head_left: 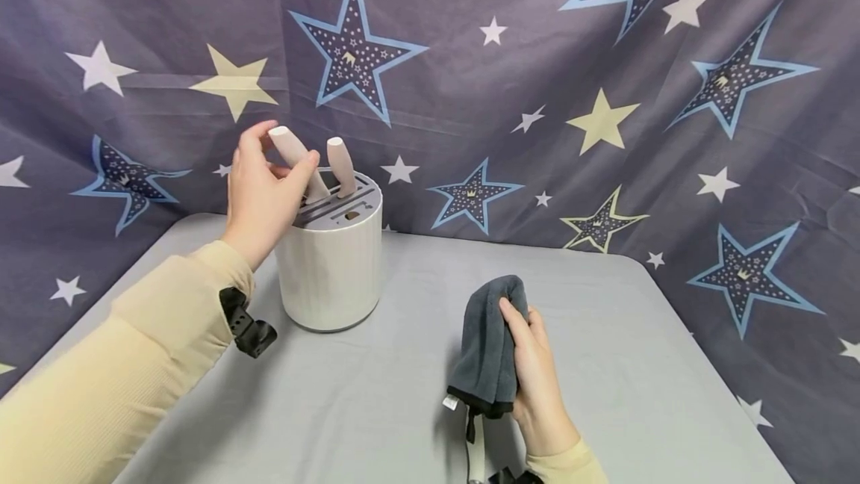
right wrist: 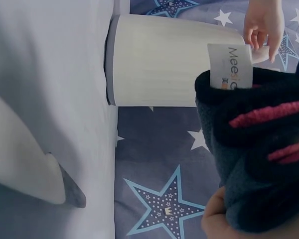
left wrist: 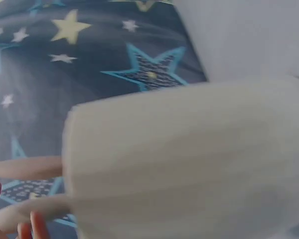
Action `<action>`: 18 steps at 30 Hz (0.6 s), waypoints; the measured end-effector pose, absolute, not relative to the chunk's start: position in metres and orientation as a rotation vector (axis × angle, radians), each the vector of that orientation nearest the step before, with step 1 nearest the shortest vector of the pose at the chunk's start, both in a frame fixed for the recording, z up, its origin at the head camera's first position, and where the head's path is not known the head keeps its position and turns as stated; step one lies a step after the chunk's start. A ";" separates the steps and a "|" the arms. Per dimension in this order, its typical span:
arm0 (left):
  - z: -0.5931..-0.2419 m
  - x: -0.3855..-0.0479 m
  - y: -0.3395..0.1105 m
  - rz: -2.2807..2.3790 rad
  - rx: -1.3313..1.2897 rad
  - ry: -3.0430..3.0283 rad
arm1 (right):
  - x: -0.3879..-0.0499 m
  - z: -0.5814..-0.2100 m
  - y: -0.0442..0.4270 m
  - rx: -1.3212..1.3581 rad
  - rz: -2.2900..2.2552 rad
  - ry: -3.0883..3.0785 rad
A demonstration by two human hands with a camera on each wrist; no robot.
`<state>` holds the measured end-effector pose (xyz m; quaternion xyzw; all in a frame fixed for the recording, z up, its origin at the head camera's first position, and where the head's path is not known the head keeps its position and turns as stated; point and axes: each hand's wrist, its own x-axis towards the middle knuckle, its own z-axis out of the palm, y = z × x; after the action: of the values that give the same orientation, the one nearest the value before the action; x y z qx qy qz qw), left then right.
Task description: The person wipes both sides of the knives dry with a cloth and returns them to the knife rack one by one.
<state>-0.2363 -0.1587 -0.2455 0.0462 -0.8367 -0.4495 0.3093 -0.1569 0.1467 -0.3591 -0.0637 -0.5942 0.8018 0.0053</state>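
Note:
A round white knife block [head_left: 329, 275] with a grey slotted top stands on the table at the left. Two pale handles [head_left: 341, 166] of knives rise from its slots; the blades are hidden. My left hand [head_left: 265, 185] has its thumb and fingers around the left knife handle [head_left: 290, 146], which leans left. In the left wrist view the block wall [left wrist: 189, 154] covers much of the picture. My right hand [head_left: 540, 383] grips a folded dark grey cloth [head_left: 490, 342] above the table. The right wrist view shows the cloth's pink inside folds [right wrist: 269, 113] and white label [right wrist: 230, 65].
Below the cloth is a slim white object [head_left: 475, 450], partly cut off; its kind is unclear. The grey-covered table [head_left: 403, 394] ends at a star-patterned curtain [head_left: 430, 95] behind and at both sides. A black strap [head_left: 245, 323] sits on the left wrist.

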 end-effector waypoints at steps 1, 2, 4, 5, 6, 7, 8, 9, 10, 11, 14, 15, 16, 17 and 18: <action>-0.244 -0.235 -0.157 -1.206 0.136 -2.174 | -0.157 -0.359 0.147 -0.201 2.512 -1.851; -0.242 -0.234 -0.156 -1.220 0.146 -2.131 | -0.157 -0.359 0.148 -0.201 2.517 -1.843; -0.239 -0.231 -0.152 -1.233 0.149 -2.047 | -0.158 -0.359 0.150 -0.202 2.521 -1.830; -0.239 -0.229 -0.150 -1.236 0.138 -2.003 | -0.158 -0.358 0.150 -0.205 2.522 -1.824; -0.239 -0.227 -0.148 -1.235 0.121 -1.965 | -0.158 -0.358 0.151 -0.205 2.522 -1.819; -0.239 -0.225 -0.145 -1.227 0.093 -1.926 | -0.159 -0.357 0.152 -0.205 2.524 -1.812; -0.240 -0.223 -0.142 -1.214 0.058 -1.892 | -0.159 -0.356 0.153 -0.201 2.523 -1.806; -0.242 -0.220 -0.138 -1.202 0.019 -1.865 | -0.159 -0.356 0.154 -0.197 2.523 -1.802; -0.244 -0.218 -0.134 -1.193 -0.017 -1.844 | -0.159 -0.355 0.155 -0.197 2.526 -1.791; -0.246 -0.216 -0.130 -1.184 -0.058 -1.829 | -0.159 -0.354 0.156 -0.190 2.526 -1.786; -0.257 -0.211 -0.117 -1.127 -0.180 -1.821 | -0.159 -0.352 0.159 -0.181 2.538 -1.758; -0.261 -0.209 -0.113 -1.117 -0.216 -1.827 | -0.159 -0.351 0.160 -0.177 2.545 -1.745; -0.265 -0.207 -0.108 -1.107 -0.250 -1.835 | -0.159 -0.351 0.161 -0.176 2.549 -1.734; -0.269 -0.206 -0.104 -1.095 -0.283 -1.842 | -0.159 -0.350 0.162 -0.173 2.551 -1.725; -0.274 -0.204 -0.100 -1.084 -0.311 -1.853 | -0.159 -0.350 0.163 -0.170 2.555 -1.714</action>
<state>-0.2039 -0.1002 -0.2741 -0.1266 -0.7554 -0.4416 0.4673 -0.1591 0.1633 -0.3496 -0.0553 -0.5560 0.8288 0.0300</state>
